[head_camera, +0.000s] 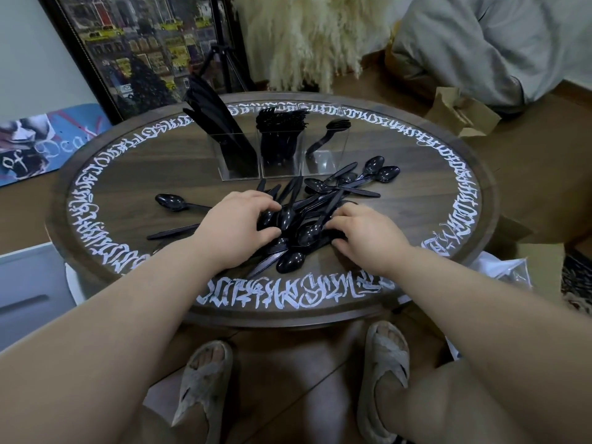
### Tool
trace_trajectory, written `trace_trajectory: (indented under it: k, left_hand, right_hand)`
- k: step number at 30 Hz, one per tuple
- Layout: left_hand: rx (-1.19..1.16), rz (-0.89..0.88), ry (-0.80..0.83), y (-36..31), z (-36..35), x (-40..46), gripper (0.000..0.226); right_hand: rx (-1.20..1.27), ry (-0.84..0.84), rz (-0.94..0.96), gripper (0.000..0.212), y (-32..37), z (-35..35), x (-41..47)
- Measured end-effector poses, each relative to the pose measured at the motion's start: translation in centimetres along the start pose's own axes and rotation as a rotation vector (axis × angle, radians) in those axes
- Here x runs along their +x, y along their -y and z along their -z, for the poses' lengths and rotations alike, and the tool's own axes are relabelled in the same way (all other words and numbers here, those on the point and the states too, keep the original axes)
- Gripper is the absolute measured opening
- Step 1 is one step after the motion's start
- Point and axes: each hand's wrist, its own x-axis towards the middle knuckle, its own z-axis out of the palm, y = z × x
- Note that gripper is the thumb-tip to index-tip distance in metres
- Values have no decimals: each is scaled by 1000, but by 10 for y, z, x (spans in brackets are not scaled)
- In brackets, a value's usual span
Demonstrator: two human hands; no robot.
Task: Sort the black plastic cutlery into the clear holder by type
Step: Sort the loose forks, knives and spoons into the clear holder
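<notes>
— What is the person wearing on the arms?

— Nothing. Both forearms are bare, with no sleeve anywhere in view, and neither the left hand nor the right hand shows a ring, watch or bracelet.

— And lower down?

— Bare legs, and a pair of slippers: the left slipper and the right slipper are both open-toed, of a pale grey-beige fuzzy fabric, with two wide bands crossing over the foot and thick soles.
</notes>
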Motion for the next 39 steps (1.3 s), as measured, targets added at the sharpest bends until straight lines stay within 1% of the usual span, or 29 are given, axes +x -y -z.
trace_trajectory:
  k: [3, 6, 11, 16, 19, 22, 24, 28, 30, 33, 35, 37, 39]
  left_hand:
    - [6, -21, -5, -7, -4, 3, 38]
    - [6, -30, -4, -11, -6, 4, 35]
    - [-13, -58, -32, -16, -6, 4, 34]
    - [-14, -138, 5, -30, -4, 3, 43]
    - [-25, -144, 18, -36, -3, 4, 35]
    - [-61, -122, 17, -38, 0, 4, 27]
    - [-85, -105, 24, -38, 2, 3, 26]
    - [-156, -32, 25, -33, 6, 3, 21]
    - [-193, 8, 3, -29, 8, 2, 20]
    - [-232, 51, -49, -25, 9, 2, 18]
    - [-255, 77, -73, -24, 9, 2, 17]
    - [-283, 103, -104, -22, 8, 2, 17]
    - [-306, 131, -135, -20, 8, 1, 18]
  right_hand:
    - [-59, 25, 39, 37, 0, -3, 1]
    - [-91, 1, 64, 34, -1, -5, -1]
    - [-48, 24, 59, 27, -2, -1, -3]
    - [29, -111, 101, 27, 2, 11, -1]
    - [56, -141, 145, 29, 8, 15, 0]
    - [155, -215, 170, 26, 12, 17, -1]
    - [190, -244, 128, 23, 11, 20, -1]
    - [283, -248, -59, 28, 2, 27, -2]
    - [381, -255, -163, 31, -3, 31, -3]
    - [602, -206, -306, 34, -8, 34, -2]
    - [811, -168, -353, 30, -9, 37, -2]
    - [1000, -143, -397, 18, -7, 41, -2]
    - [1093, -132, -425, 11, -5, 43, -1]
